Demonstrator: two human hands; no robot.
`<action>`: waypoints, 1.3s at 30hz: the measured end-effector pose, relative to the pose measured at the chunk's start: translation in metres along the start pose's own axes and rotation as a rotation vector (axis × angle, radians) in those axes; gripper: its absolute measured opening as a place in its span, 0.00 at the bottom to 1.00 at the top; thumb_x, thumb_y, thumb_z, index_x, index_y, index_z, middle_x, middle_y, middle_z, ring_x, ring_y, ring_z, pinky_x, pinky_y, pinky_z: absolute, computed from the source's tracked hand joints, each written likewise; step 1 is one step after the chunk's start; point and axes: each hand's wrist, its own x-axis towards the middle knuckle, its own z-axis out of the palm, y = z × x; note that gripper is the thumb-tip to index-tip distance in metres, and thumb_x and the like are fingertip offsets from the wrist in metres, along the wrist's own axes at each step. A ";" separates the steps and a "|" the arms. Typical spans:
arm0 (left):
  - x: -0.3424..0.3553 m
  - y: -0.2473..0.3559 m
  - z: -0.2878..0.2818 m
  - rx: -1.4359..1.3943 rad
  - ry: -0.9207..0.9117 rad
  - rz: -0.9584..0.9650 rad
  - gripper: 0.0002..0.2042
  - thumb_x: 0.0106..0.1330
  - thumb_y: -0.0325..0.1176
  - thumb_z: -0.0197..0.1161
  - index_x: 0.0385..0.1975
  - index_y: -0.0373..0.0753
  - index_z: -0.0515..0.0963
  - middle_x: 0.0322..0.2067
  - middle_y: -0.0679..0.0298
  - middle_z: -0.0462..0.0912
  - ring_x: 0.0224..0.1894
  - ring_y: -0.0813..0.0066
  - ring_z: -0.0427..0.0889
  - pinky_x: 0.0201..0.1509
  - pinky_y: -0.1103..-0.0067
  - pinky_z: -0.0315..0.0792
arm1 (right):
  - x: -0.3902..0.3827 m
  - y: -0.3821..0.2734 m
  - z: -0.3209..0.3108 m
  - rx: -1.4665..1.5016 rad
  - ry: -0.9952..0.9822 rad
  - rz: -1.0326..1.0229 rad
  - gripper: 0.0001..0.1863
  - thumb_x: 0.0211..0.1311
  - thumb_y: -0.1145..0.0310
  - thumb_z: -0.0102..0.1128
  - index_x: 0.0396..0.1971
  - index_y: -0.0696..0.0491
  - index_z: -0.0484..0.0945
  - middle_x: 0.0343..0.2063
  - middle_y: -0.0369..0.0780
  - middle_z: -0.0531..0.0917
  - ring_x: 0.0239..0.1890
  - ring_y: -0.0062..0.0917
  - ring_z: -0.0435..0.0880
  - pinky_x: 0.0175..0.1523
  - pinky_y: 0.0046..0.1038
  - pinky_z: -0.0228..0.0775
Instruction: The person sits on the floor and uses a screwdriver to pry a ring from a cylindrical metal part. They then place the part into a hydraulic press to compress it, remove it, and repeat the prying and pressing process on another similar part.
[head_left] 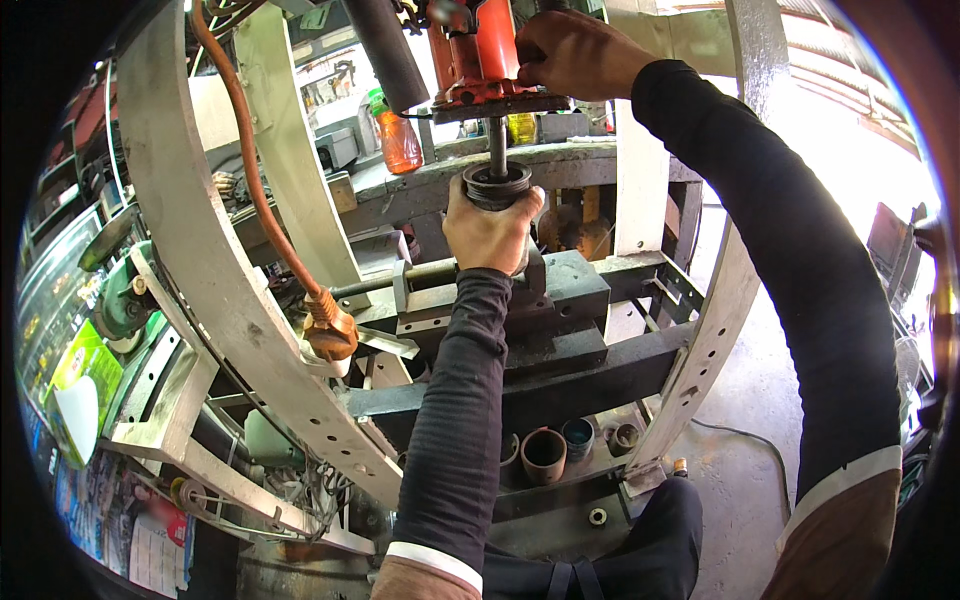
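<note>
My left hand (488, 232) is wrapped round a black, ring-grooved round metal part (496, 187) and holds it upright. The steel rod (498, 145) of the press comes down into the middle of that part. Overhead hangs a red hydraulic jack (496, 45), with a flat plate (490, 106) at its bottom. My right hand (580, 58) is at the jack's right side, its fingers bent and closed against it; what they grip there is hidden. Beneath my left hand lies a dark steel block (560, 285) on the press's cross beam (600, 378).
Pale steel uprights (215, 220) frame the press. An orange cable with a plug (330, 328) hangs on the left. Behind stands an orange bottle (398, 140). Metal cups (543, 456) sit low in front. A green grinder (125, 290) is at far left; a cable (760, 440) crosses the floor.
</note>
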 end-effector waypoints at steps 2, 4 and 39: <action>0.002 -0.002 0.001 -0.015 0.007 -0.016 0.25 0.47 0.40 0.82 0.42 0.36 0.80 0.38 0.58 0.90 0.38 0.65 0.90 0.50 0.72 0.81 | 0.003 0.000 0.003 -0.005 -0.005 0.036 0.15 0.63 0.60 0.57 0.35 0.54 0.87 0.41 0.49 0.88 0.48 0.45 0.86 0.54 0.42 0.77; 0.004 -0.002 0.003 -0.003 0.011 -0.022 0.25 0.47 0.40 0.82 0.42 0.36 0.80 0.37 0.58 0.90 0.37 0.65 0.90 0.50 0.72 0.81 | 0.005 0.003 0.004 -0.025 -0.008 0.032 0.15 0.63 0.60 0.57 0.35 0.54 0.87 0.40 0.50 0.88 0.48 0.45 0.86 0.54 0.42 0.77; 0.029 -0.038 0.009 0.037 0.000 -0.045 0.21 0.52 0.40 0.83 0.41 0.37 0.82 0.37 0.63 0.90 0.36 0.74 0.87 0.47 0.76 0.80 | 0.017 0.041 0.040 -0.473 0.118 -0.379 0.08 0.60 0.66 0.62 0.29 0.51 0.89 0.32 0.45 0.90 0.37 0.40 0.90 0.44 0.41 0.81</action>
